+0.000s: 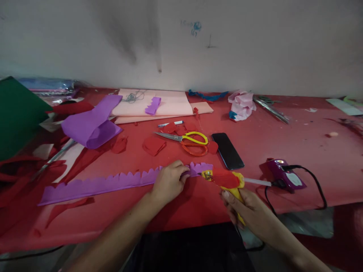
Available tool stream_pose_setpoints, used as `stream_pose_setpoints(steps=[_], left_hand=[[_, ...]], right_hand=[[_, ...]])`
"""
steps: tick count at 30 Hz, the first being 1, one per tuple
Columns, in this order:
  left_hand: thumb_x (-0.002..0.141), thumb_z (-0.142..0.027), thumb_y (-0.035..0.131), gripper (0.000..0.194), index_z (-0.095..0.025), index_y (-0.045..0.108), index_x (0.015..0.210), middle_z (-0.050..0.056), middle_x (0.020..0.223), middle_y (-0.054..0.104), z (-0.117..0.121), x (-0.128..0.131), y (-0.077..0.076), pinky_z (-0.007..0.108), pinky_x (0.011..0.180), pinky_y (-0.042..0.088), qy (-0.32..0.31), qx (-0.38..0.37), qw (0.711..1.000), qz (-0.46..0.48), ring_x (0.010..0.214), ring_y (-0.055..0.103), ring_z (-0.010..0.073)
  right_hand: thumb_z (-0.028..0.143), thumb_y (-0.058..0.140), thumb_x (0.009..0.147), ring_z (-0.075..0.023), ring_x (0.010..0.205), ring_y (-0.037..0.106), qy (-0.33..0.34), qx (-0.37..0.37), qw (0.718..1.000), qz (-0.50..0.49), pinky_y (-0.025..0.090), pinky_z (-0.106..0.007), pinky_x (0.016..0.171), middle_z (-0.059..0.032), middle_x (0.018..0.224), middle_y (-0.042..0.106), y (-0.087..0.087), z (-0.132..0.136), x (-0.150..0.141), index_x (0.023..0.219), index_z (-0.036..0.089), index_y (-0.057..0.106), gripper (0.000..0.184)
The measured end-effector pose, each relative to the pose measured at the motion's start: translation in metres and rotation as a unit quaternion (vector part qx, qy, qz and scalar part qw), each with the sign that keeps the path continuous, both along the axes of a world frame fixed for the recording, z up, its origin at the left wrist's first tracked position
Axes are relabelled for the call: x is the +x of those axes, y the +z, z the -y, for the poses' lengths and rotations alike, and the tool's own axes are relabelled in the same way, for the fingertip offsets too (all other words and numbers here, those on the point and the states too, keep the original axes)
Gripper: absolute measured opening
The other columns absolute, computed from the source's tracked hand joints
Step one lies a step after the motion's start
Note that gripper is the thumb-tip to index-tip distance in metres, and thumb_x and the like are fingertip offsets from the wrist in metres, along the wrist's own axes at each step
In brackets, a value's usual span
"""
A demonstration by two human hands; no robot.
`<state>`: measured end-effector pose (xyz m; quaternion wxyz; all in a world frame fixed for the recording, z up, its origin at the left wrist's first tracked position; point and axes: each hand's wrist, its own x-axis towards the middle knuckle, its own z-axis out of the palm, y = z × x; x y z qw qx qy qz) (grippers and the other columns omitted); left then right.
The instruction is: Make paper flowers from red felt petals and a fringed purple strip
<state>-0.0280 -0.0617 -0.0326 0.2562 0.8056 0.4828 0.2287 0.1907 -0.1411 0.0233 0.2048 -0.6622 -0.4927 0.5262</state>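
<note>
Paper in a long purple strip with a scalloped upper edge (pixel 113 185) runs beneath the left hand (pixel 169 180), which is half closed, its fingers bent and touching the strip; whether they pinch it cannot be told. The right hand (pixel 246 206), at 4 o'clock from the left, is wrapped around the yellow handle of a glue gun bound in red material (pixel 227 179). The gun's nozzle points to 9 o'clock, at the strip's short end beyond the left hand; whether it touches the paper is unclear. As for progress, the scallops look already cut along nearly the whole upper edge, while the strip lies stretched out, neither rolled nor visibly joined to anything; no glue can be made out on it. A translucent stick (pixel 256 182) juts from the gun's back toward 3 o'clock. Farther out from the left hand, metal scissors with yellow and orange handles (pixel 178 138) lie at 1 o'clock, a black smartphone (pixel 228 151) at 2, a purple plastic power box (pixel 287 177) at 3, stacked red paper cutouts (pixel 154 145) at 11, and a loosely folded purple sheet (pixel 82 126) at 10, all on the red-covered bench (pixel 297 147).
</note>
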Motion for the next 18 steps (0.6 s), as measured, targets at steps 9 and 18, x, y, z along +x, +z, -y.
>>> stream_pose_setpoints(steps=[9, 18], left_hand=[[0.083, -0.016, 0.056, 0.020, -0.024, 0.069, 0.096, 0.002, 0.090, 0.064, 0.0000, -0.0005, -0.0020, 0.027, 0.067, 0.046, 0.004, -0.004, 1.000, -0.011, 0.078, 0.062, 0.0164], [0.082, -0.014, 0.054, 0.023, -0.023, 0.068, 0.097, 0.003, 0.092, 0.064, -0.0006, -0.0001, 0.0003, 0.029, 0.073, 0.048, 0.003, -0.013, 1.000, -0.011, 0.081, 0.062, 0.0170]], right_hand=[[0.061, 0.044, 0.087, -0.0102, 0.040, 0.047, 0.003, -0.002, 1.000, 0.027, 0.034, -0.023, 0.042, 0.0056, 0.046, 0.051, -0.0076, -0.0038, -0.0022, 0.063, 0.023, 0.044, 0.045], [0.060, 0.043, 0.088, -0.0105, 0.041, 0.049, 0.004, -0.007, 0.998, 0.059, 0.036, -0.023, 0.044, 0.0056, 0.047, 0.052, -0.0072, -0.0039, 0.0032, 0.065, 0.022, 0.045, 0.044]])
